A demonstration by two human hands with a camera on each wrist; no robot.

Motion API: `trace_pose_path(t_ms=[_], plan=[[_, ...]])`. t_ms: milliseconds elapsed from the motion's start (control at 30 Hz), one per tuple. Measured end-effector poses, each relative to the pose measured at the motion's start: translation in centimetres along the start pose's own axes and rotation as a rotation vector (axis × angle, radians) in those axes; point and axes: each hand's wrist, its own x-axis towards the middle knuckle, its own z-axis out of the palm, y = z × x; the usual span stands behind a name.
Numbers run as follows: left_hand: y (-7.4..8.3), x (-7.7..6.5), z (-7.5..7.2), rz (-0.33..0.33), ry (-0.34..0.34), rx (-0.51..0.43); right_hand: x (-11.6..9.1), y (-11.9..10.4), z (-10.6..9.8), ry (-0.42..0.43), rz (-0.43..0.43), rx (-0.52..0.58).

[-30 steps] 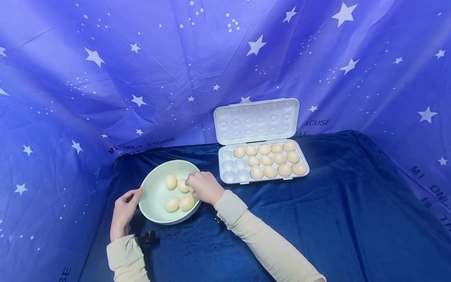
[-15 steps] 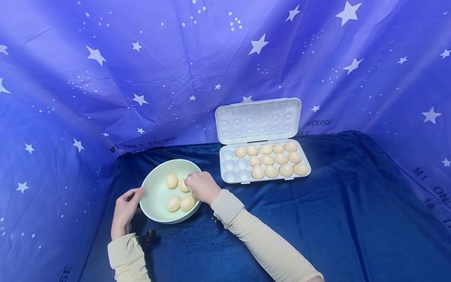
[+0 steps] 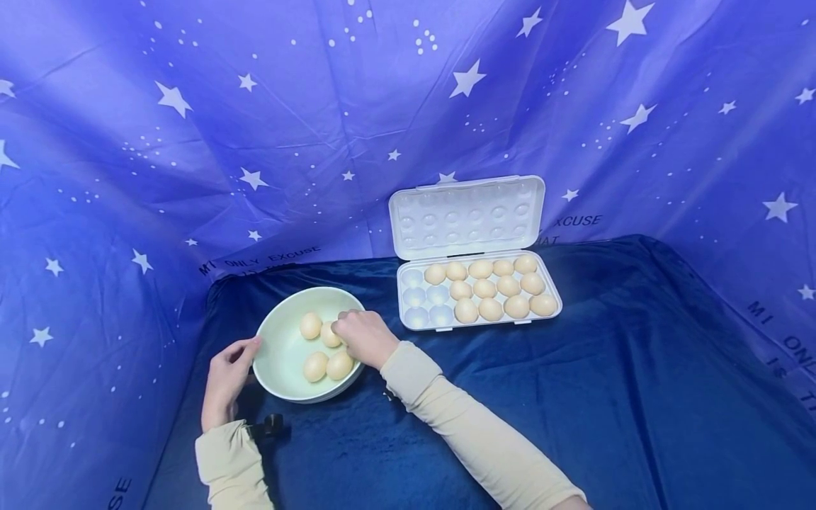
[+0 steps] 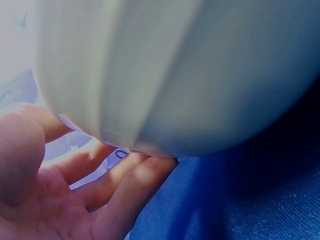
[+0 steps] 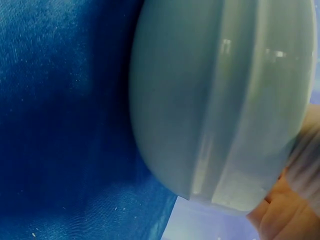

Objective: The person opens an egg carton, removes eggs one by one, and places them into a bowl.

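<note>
A pale green bowl (image 3: 280, 358) stands on the dark blue cloth at left. My left hand (image 3: 227, 379) grips its left rim, thumb at the edge; in the left wrist view the fingers (image 4: 135, 187) reach under the bowl's outer wall. Over the right rim reaches my right hand (image 3: 365, 336), its curled fingers down on an egg that they largely hide. Beside them in the bowl lie a partly covered egg (image 3: 329, 334), another egg (image 3: 311, 326) behind, and two eggs in front. The right wrist view has the bowl's wall (image 5: 175, 110) hiding the fingertips.
A white egg carton (image 3: 411, 330) stands to the right, lid (image 3: 468, 219) raised. Several eggs (image 3: 491, 309) fill most of its pockets; several pockets at its left end hold none. A starry blue curtain (image 3: 357, 127) hangs behind and along both sides.
The view has shifted slightly. My right hand has edged a little left inside the bowl; the left hand keeps its grip on the rim, and the carton looks the same.
</note>
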Motion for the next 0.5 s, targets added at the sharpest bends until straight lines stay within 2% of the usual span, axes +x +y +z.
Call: trace_pose_path(t_ms=[500], plan=[[0.05, -0.12, -0.06, -0.002, -0.008, 0.005, -0.52, -0.09, -0.99, 0.018, -0.014, 0.018]])
